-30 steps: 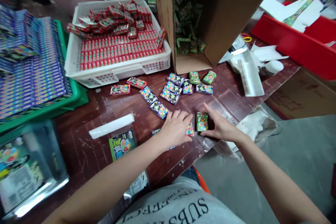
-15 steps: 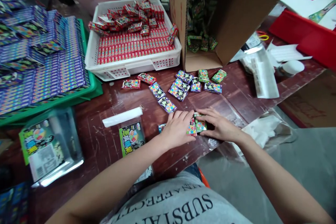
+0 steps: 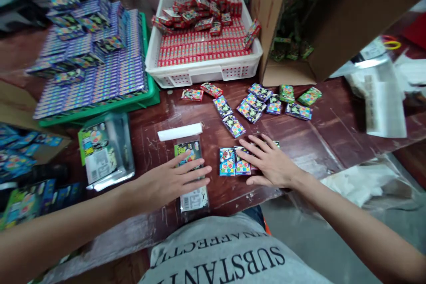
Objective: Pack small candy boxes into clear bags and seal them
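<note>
My left hand (image 3: 181, 175), fingers spread, is over a clear plastic bag (image 3: 195, 199) with a printed black-and-green card; whether it touches the bag I cannot tell. My right hand (image 3: 271, 162) lies with fingers stretched across a row of small candy boxes. At the row's left end a blue box (image 3: 226, 162) and a purple box (image 3: 242, 167) show; the rest is mostly under the hand. Beyond the hands lie loose purple boxes (image 3: 251, 107), green boxes (image 3: 309, 96) and two red boxes (image 3: 192, 94).
A white basket (image 3: 206, 75) of red boxes and a green tray (image 3: 153, 95) of purple boxes stand at the back. An open carton (image 3: 289, 73) holds green boxes. A stack of printed bags (image 3: 106, 155) lies left, near a white strip (image 3: 179, 132). Crumpled plastic (image 3: 362, 182) is at the right edge.
My left hand has left the row of boxes and moved left over the bag. My right hand has spread across the row. The view has swung left.
</note>
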The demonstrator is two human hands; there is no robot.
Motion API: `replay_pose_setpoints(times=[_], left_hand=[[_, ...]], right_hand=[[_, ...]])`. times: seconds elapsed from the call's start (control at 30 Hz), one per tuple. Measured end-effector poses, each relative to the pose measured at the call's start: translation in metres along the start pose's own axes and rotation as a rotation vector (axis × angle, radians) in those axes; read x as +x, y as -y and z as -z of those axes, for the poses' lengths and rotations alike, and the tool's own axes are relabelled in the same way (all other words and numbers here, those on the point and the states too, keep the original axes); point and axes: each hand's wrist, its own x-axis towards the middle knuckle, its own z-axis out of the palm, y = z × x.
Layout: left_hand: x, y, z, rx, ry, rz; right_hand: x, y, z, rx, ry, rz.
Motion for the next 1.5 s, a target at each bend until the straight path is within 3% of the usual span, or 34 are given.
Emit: replay_pose_setpoints(times=[0.1, 0.2, 0.4, 0.53, 0.73, 0.93, 1.07, 1.23, 1.4, 1.5], left_hand=[[0.007, -0.009, -0.008, -0.078, 0.018, 0.0], [0.004, -0.018, -0.012, -0.012, -0.017, 0.074], [-0.034, -0.03, -0.039, 0.059, -0.137, 0.529], [-0.034, -0.041, -0.058, 0.007, -0.221, 0.744], [-0.006, -0.046, -0.065, -0.015, -0.29, 0.771], [-0.007, -0.046, -0.063, 0.007, -0.244, 0.734], [0.004, -0.046, -0.064, 0.002, -0.26, 0.702], [0.018, -0.036, -0.064, -0.037, -0.3, 0.639], [0.016, -0.024, -0.064, -0.096, -0.315, 0.55], [0.012, -0.02, -0.065, -0.108, -0.336, 0.577]], right_hand=[[0.01, 0.008, -0.009, -0.057, 0.007, -0.012], [0.02, 0.017, -0.012, -0.098, 0.005, 0.016], [0.045, 0.036, -0.026, -0.096, -0.034, 0.019], [0.047, 0.037, -0.035, -0.1, -0.075, 0.028], [0.043, 0.037, -0.035, -0.115, -0.095, 0.012], [0.042, 0.032, -0.036, -0.15, -0.214, -0.089], [0.04, 0.034, -0.041, -0.179, -0.248, 0.013], [0.034, 0.039, -0.037, -0.179, -0.097, 0.215], [0.034, 0.041, -0.035, -0.133, -0.051, 0.215], [0.032, 0.044, -0.04, -0.106, -0.14, 0.172]])
